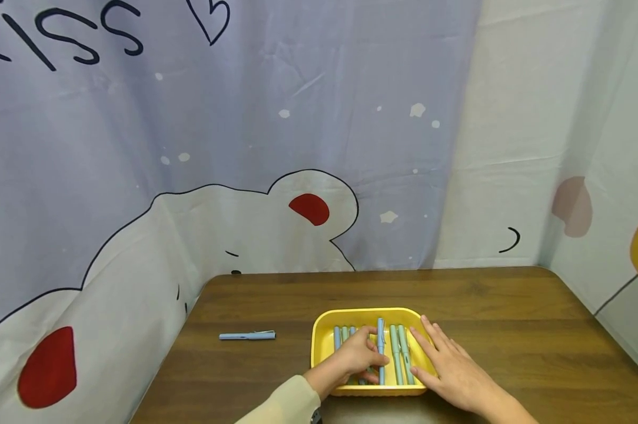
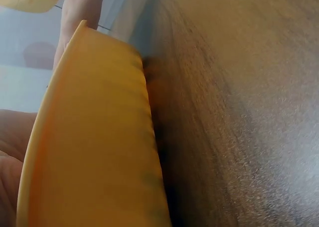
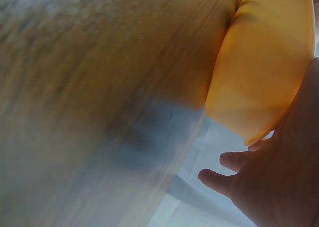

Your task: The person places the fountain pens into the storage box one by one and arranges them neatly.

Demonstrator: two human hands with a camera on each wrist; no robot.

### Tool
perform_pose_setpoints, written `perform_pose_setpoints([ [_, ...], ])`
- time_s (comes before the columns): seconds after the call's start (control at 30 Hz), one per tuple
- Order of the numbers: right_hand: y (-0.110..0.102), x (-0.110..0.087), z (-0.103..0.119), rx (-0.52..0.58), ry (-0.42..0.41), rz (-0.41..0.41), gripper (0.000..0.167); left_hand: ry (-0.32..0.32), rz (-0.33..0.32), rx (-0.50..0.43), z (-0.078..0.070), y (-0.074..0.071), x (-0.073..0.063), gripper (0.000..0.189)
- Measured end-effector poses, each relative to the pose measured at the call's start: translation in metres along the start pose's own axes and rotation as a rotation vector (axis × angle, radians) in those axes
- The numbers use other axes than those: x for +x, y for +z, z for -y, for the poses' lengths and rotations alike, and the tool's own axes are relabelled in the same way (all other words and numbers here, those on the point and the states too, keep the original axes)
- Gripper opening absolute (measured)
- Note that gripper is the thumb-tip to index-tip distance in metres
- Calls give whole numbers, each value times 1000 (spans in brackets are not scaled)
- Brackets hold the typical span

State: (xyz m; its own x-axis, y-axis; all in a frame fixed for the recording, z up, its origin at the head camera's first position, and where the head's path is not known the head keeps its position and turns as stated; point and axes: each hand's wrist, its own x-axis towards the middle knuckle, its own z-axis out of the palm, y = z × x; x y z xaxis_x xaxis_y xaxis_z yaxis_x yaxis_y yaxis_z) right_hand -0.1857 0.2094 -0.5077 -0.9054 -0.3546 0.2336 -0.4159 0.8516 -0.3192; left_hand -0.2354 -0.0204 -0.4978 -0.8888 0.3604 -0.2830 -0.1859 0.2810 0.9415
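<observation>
A yellow tray (image 1: 369,311) stands on the table with several blue and green pens lying lengthwise in it. My left hand (image 1: 353,355) reaches in over its near left part, with curled fingers and thumb at a blue pen (image 1: 381,344) near the middle. The hand covers parts of the pens on the left. Two green pens (image 1: 396,353) lie side by side right of the blue one. With fingers spread, my right hand (image 1: 454,371) rests at the tray's right rim. In the right wrist view, the right hand (image 3: 269,182) appears beside the tray's outer wall (image 3: 264,57).
Left of the tray, another blue pen (image 1: 247,335) lies crosswise on the wooden table (image 1: 488,300). A printed curtain (image 1: 351,118) hangs behind the table's back edge. The tray's near wall (image 2: 99,127) fills much of the left wrist view.
</observation>
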Motion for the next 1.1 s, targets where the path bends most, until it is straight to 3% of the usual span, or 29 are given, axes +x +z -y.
perform_pose_setpoints([
  [0.57, -1, 0, 0, 1, 12, 10, 72, -34, 2, 143, -9, 13, 4, 65],
  [0.8, -1, 1, 0, 7, 11, 16, 72, -43, 9, 253, -16, 15, 3, 60],
  [0.9, -1, 1, 0, 6, 11, 15, 72, -46, 17, 288, -17, 16, 3, 52],
  [1.1, -2, 1, 0, 14, 10, 19, 72, -25, 29, 405, -18, 17, 6, 16],
])
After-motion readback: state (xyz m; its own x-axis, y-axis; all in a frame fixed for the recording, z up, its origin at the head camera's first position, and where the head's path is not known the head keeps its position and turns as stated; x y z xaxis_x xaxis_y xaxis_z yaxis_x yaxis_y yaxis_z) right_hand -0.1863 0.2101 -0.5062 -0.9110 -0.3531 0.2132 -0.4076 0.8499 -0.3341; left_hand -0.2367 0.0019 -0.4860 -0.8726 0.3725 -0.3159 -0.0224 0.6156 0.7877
